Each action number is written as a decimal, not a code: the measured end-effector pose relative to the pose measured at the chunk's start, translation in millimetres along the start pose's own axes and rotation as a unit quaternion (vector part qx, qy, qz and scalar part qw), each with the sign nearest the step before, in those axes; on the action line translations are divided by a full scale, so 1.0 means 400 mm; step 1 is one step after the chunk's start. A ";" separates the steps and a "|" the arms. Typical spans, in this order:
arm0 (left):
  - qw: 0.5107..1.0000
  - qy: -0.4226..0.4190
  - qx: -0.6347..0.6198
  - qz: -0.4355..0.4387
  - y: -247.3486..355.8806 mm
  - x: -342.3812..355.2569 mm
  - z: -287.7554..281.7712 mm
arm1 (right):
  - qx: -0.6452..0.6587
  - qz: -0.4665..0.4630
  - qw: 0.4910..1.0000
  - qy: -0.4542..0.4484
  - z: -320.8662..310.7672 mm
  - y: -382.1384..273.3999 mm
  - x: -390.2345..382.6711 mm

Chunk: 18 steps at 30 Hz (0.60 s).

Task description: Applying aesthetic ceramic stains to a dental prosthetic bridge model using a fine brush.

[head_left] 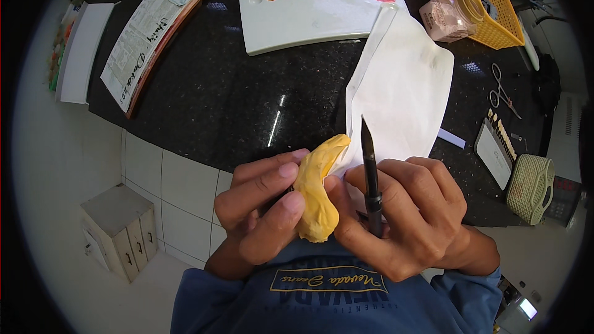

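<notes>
My left hand [260, 204] grips a lumpy, curved yellow piece [317, 198], like a small moulded cast, in front of my chest. My right hand [402, 216] holds a black-handled brush [371, 179] upright, its dark pointed tip upward. The fingertips of my right hand touch or lie very close to the right side of the yellow piece. Behind both hands, folded white paper [399, 93] lies on the black speckled counter [272, 93], partly hidden by the brush and my fingers.
A white palette [309, 21] with coloured wells stands at the back. A rimmed board [148, 37] lies left. Rightward are a yellow basket [501, 31], pink jar [442, 18], scissors [501, 93], shade guide [495, 148] and woven basket [529, 192]. A cabinet [117, 229] stands below.
</notes>
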<state>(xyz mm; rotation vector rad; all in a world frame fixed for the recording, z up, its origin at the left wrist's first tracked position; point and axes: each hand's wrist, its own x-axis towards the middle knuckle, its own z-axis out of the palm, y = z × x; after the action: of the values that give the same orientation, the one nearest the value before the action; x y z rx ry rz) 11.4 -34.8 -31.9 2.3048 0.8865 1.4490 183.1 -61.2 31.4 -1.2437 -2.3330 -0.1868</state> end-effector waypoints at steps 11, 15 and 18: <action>0.999 0.004 -0.028 0.034 -0.020 0.007 0.015 | -0.087 0.177 0.972 0.128 -0.108 0.068 -0.043; 1.000 0.013 -0.013 0.018 -0.013 0.001 0.015 | -0.131 0.142 0.980 0.051 -0.128 0.102 -0.101; 1.000 0.003 -0.014 0.020 -0.014 0.000 0.009 | -0.086 0.101 0.991 -0.021 -0.111 0.113 -0.144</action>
<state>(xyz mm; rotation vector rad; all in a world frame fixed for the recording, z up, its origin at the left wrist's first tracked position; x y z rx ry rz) 12.6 -30.1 -36.4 2.3117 0.8215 1.4762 262.5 -93.0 38.0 -1.5721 -2.2447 -0.3002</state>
